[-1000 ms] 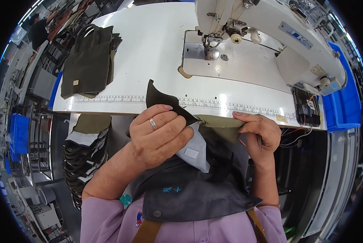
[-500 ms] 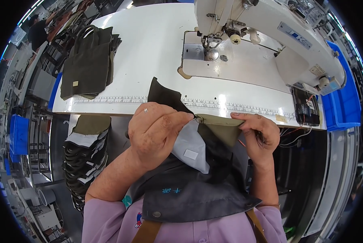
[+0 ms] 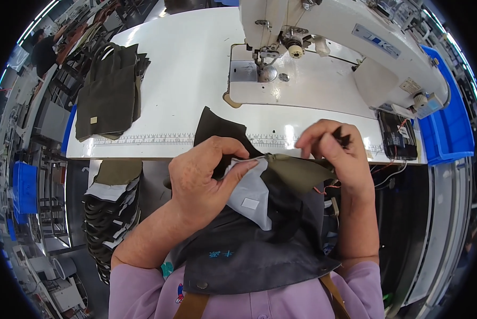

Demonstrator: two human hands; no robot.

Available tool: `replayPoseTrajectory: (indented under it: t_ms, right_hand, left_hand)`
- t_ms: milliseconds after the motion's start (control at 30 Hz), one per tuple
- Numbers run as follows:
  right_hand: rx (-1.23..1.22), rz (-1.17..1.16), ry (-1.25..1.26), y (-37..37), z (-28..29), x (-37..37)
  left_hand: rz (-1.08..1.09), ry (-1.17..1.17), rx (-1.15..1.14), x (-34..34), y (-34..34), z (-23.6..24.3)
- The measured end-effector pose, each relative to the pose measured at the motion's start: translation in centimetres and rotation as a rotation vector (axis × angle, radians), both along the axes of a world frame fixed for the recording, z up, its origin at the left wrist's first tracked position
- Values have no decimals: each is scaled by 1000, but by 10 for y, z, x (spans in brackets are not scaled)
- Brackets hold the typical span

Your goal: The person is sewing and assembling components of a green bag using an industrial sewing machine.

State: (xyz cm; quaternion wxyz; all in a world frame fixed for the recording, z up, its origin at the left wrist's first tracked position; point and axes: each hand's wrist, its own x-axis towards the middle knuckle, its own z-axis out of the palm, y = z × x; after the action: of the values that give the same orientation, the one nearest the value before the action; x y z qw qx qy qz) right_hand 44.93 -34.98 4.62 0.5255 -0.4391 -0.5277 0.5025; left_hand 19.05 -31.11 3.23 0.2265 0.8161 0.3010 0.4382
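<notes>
Your left hand [image 3: 204, 178] pinches the dark olive cloth piece with grey lining [image 3: 281, 181] at the near edge of the white worktop [image 3: 185, 80], while your right hand [image 3: 337, 154], at 3 o'clock from it, pinches a small black bit [image 3: 343, 139].

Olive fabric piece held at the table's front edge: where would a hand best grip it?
Judging by its pose, the olive fabric piece is best pinched at its free right corner, from the right: the left hand already pins its left end, and the middle sags unsupported.
</notes>
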Motion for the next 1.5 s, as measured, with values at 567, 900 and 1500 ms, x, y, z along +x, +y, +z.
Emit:
replayPoseTrajectory:
  t_ms: [567, 900, 1500]
  right_hand:
    - [180, 166, -778, 19, 0, -16]
    - [-91, 166, -232, 10, -6, -1]
    - [9, 5, -263, 0, -21, 0]
  left_hand:
    - [-99, 290, 368, 36, -20, -15]
    - [-59, 183, -389, 5, 25, 6]
    - [-239, -13, -821, -11, 58, 0]
